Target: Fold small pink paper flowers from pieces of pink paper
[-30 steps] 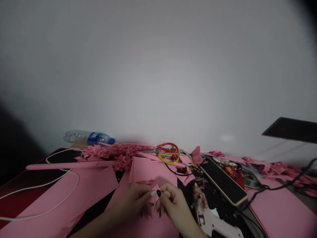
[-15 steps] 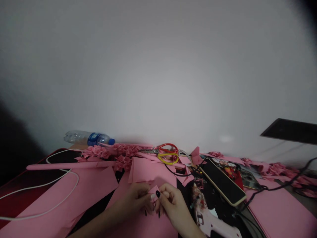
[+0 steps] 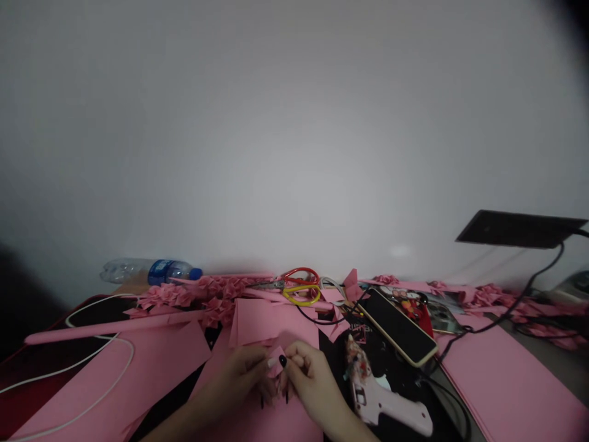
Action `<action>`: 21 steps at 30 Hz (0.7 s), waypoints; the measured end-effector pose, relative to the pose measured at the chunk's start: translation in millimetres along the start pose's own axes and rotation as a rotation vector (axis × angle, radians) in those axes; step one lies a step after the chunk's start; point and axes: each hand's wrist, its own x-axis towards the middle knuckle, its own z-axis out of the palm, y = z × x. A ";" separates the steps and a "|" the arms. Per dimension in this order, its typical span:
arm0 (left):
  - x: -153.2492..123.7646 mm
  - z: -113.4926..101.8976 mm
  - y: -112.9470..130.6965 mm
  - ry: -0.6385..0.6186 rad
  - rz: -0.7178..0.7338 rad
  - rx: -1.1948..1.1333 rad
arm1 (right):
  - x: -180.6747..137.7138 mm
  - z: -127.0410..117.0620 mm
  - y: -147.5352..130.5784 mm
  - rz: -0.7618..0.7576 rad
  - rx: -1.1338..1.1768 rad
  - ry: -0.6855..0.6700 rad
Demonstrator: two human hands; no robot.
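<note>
Between the fingertips of both hands is a small folded piece of pink paper (image 3: 277, 362). My left hand (image 3: 252, 372) pinches its left side, and my right hand (image 3: 307, 372) grips its right side, the dark-nailed thumb lying on it. The fingers hide the lower part of the fold. Beneath the hands lies a large pink sheet (image 3: 262, 417), with a stack of smaller pink paper squares (image 3: 262, 319) just beyond. To the right of my right hand rests a pink glue gun (image 3: 391, 405), its nozzle end stained.
Scissors (image 3: 299, 288) with red and yellow handles lie by the wall among pink paper flowers (image 3: 170, 296). A plastic bottle (image 3: 161, 272) is at the back left, near a rolled paper stick (image 3: 115, 326). A phone (image 3: 400, 325), cables and pink sheets (image 3: 510, 374) occupy the right.
The view has shifted slightly, so most things on the table sit further left. Both hands still hold the small paper, which now appears tilted and more closely pinched.
</note>
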 end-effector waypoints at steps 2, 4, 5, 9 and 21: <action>0.7 -0.6 -3.3 0.007 0.015 0.010 | 0.8 0.5 1.9 -0.011 0.013 0.007; 1.2 -1.0 -5.9 0.002 0.026 0.006 | 1.8 0.6 4.2 -0.024 0.021 0.015; 1.3 -1.1 -6.7 0.001 0.028 0.001 | 2.4 0.6 5.2 -0.029 0.026 0.022; 1.6 -1.1 -6.5 0.010 0.038 -0.003 | 3.7 0.5 6.7 -0.021 0.050 0.044; 9.4 8.2 0.5 0.016 0.053 0.019 | 2.0 -5.3 6.1 -0.088 0.056 0.130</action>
